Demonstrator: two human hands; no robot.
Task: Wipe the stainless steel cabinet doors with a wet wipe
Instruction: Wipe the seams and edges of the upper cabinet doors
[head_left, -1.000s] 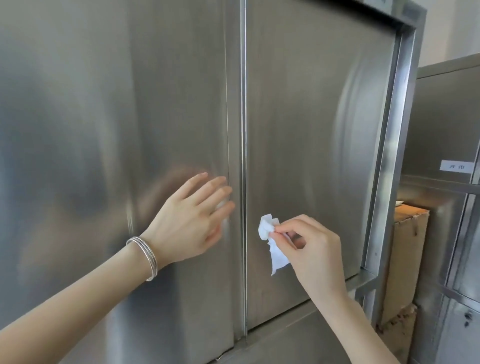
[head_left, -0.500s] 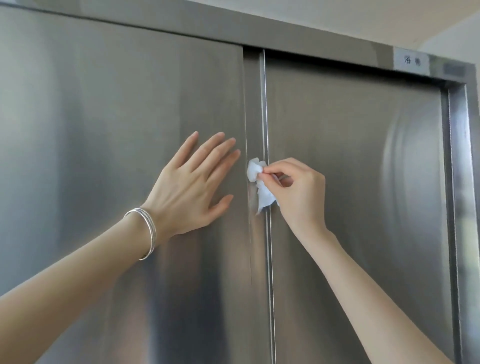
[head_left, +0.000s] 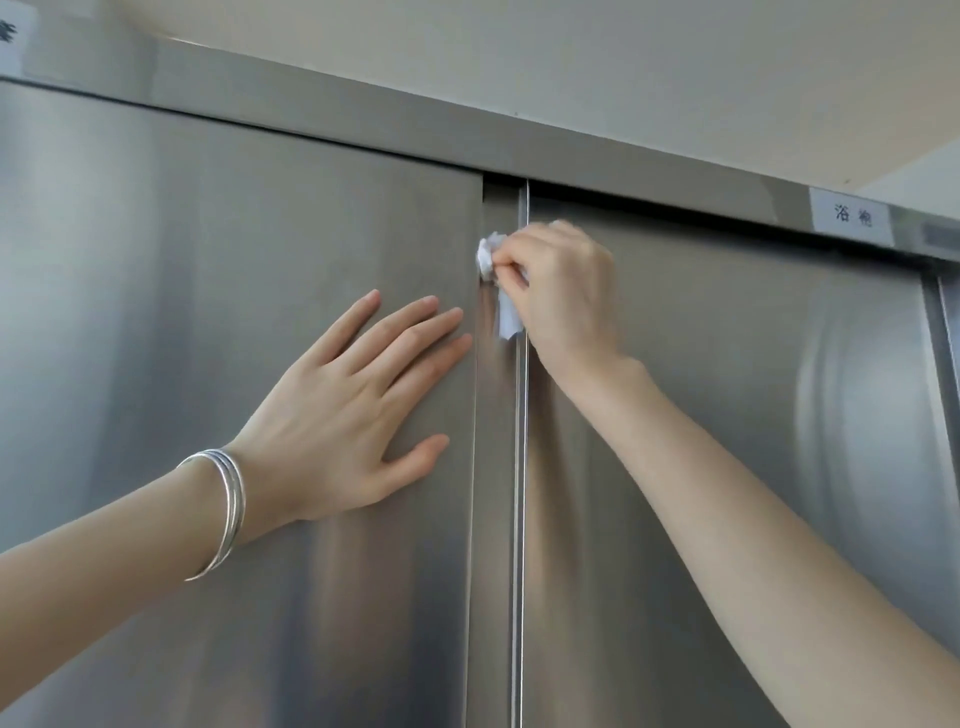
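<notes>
Left of the centre seam (head_left: 496, 519), my left hand (head_left: 353, 410) lies flat, fingers straight, bracing the left cabinet door (head_left: 208, 260). On the seam, near its top, my right hand (head_left: 561, 296) pinches the crumpled wet wipe (head_left: 488, 257). Contact looks partial, I think. I'd press firmly and follow the seam in one even stroke.

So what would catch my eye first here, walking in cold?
Two bare hands on brushed stainless steel cabinet doors. The right hand pinches a crumpled white wet wipe against the central seam near the top, while the left hand, thin silver bangles on its wrist, lies flat on the left door.
</notes>
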